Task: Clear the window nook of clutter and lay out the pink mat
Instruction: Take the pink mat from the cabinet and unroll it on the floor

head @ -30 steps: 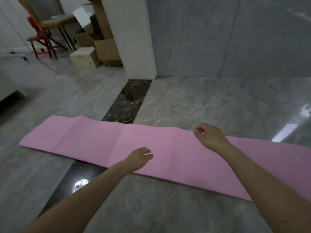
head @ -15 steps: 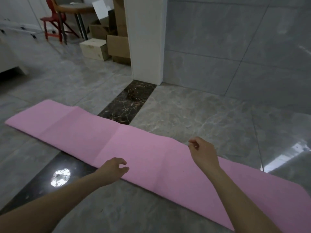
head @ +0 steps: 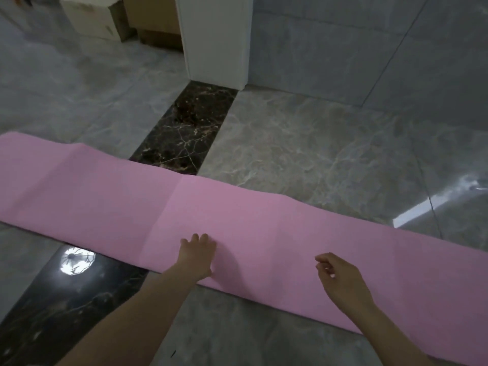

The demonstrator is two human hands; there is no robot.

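Observation:
The pink mat lies unrolled on the grey marble floor, running from the left edge down to the lower right, with fold creases across it. My left hand rests flat on the mat near its front edge, fingers straight. Over the mat further right hovers my right hand, its fingers loosely curled and holding nothing.
A white pillar stands at the back, against a grey tiled wall. Cardboard boxes and a white box sit at the top left. A dark marble strip crosses the floor under the mat.
My left hand has opened and come down flat onto the mat. My right hand has drawn back from the mat's far edge toward me. The view has tipped downward.

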